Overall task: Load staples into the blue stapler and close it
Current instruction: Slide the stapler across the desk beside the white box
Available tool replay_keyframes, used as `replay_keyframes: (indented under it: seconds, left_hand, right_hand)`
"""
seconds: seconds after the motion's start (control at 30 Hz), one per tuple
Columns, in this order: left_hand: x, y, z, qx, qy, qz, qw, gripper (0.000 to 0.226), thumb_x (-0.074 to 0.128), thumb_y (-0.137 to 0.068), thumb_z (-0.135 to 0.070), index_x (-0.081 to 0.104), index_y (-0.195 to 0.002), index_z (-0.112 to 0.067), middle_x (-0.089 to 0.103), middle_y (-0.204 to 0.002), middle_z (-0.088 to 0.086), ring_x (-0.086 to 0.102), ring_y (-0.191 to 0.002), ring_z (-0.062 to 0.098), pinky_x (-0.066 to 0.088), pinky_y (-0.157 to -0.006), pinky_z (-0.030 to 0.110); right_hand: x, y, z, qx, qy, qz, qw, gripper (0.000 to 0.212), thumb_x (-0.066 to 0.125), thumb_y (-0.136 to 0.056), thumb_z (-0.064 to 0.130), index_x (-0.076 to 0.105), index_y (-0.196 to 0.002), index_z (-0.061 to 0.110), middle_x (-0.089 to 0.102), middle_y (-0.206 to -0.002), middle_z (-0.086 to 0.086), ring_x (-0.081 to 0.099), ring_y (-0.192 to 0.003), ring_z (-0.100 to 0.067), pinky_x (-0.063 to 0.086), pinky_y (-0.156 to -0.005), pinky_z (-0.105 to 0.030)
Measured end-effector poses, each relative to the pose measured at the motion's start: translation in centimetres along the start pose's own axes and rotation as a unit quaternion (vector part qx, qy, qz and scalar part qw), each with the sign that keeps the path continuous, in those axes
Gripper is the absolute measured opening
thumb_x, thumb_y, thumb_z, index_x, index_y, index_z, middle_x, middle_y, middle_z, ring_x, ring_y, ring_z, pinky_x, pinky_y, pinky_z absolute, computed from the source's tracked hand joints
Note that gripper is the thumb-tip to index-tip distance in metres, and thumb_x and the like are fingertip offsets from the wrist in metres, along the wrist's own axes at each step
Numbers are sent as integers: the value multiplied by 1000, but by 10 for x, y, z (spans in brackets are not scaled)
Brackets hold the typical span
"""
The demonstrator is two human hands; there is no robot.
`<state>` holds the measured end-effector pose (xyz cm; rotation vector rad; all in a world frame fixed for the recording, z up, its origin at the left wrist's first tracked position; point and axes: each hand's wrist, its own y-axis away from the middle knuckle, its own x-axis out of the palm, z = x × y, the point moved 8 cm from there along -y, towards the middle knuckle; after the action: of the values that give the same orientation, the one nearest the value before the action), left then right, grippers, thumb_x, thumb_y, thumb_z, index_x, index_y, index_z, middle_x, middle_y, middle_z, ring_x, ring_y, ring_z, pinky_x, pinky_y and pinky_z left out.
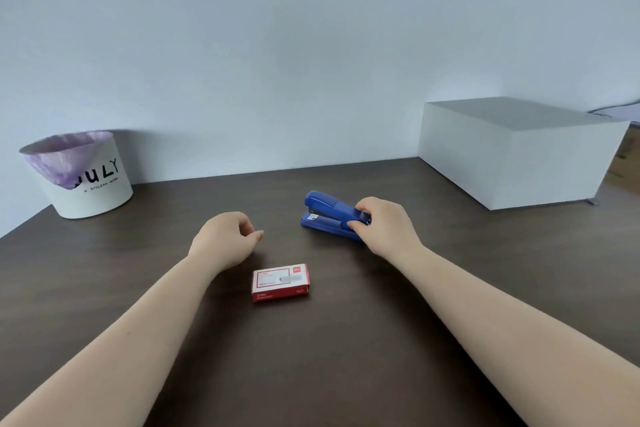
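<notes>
The blue stapler point(327, 213) lies closed on the dark wooden table point(138, 270), its nose pointing to the far left. My right hand point(386, 227) grips its rear end with thumb and fingers. A red and white staple box point(280, 282) lies closed on the table, nearer to me and left of the stapler. My left hand point(227, 239) hovers just behind the box with loosely curled fingers and holds nothing.
A white bin point(86, 184) with a purple liner stands at the far left by the wall. A large white box point(519, 152) sits at the far right. The table's back edge meets the pale wall.
</notes>
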<state>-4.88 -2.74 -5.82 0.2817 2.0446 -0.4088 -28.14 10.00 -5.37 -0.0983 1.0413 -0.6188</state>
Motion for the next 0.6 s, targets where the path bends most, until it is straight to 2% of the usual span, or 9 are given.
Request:
replay_keyframes:
  seconds: [0.23, 0.33, 0.5, 0.6]
  left_hand:
    - [29, -16, -88, 43, 35, -14, 998, 18, 56, -85, -32, 56, -72, -21, 62, -82, -1, 57, -84, 23, 44, -73, 31]
    - [51, -24, -131, 60, 46, -5, 997, 16, 55, -86, -31, 57, -77, -17, 61, -85, 1, 57, -87, 24, 45, -74, 31]
    - [91, -36, -186, 58, 68, 16, 996, 17, 52, -87, -29, 58, -87, -14, 59, -88, 1, 52, -82, 21, 41, -70, 31]
    - [117, -39, -203, 39, 98, 21, 994, 17, 51, -88, -30, 58, -88, -14, 58, -89, 1, 50, -82, 21, 41, -71, 31]
  right_hand:
    - [-44, -13, -81, 98, -8, -46, 994, 30, 57, -85, 13, 62, -114, 6, 67, -112, -12, 58, -103, -29, 37, -77, -25]
    - [-57, -19, -103, 120, -13, -60, 991, 28, 57, -84, 12, 62, -111, 6, 67, -109, -12, 58, -99, -28, 37, -75, -24]
    - [-63, -34, -132, 133, -22, -99, 986, 20, 55, -83, 11, 63, -101, 5, 68, -98, -12, 52, -80, -21, 38, -68, -28]
    - [-64, -45, -142, 142, -23, -136, 980, 18, 53, -84, 10, 61, -97, 2, 67, -94, -14, 58, -85, -30, 41, -67, -31]
